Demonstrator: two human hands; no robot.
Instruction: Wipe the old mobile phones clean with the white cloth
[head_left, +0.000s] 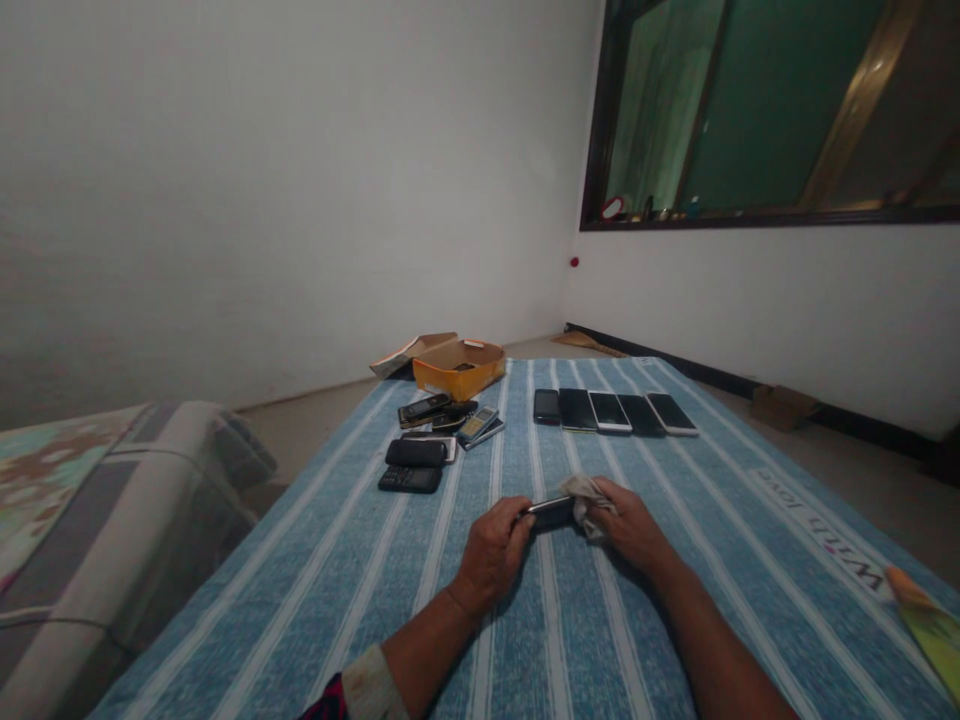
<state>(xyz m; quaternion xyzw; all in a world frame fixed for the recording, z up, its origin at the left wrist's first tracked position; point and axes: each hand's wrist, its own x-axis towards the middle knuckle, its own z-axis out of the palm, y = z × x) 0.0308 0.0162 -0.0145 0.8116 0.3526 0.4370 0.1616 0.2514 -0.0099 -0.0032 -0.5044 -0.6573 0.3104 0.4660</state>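
A dark phone (551, 513) with a light edge is held level just above the striped cloth (517, 630). My left hand (495, 548) is closed round its left end, thumb on the near side. At the opposite end, my right hand (626, 520) pinches a crumpled whitish rag (589, 500) that wraps over the phone's right end. Beyond my hands, to the right, several phones lie side by side in a row, among them a white-framed phone (609, 411). To the left lies a loose group of older phones, with a black keypad phone (410, 480) nearest me.
An opened orange box (459, 375) stands at the far left of the cloth, its lid (412, 352) beside it. A bed (142, 520) is to the left. A colourful sheet (926, 625) lies at the right edge. White walls and a window (772, 110) lie behind.
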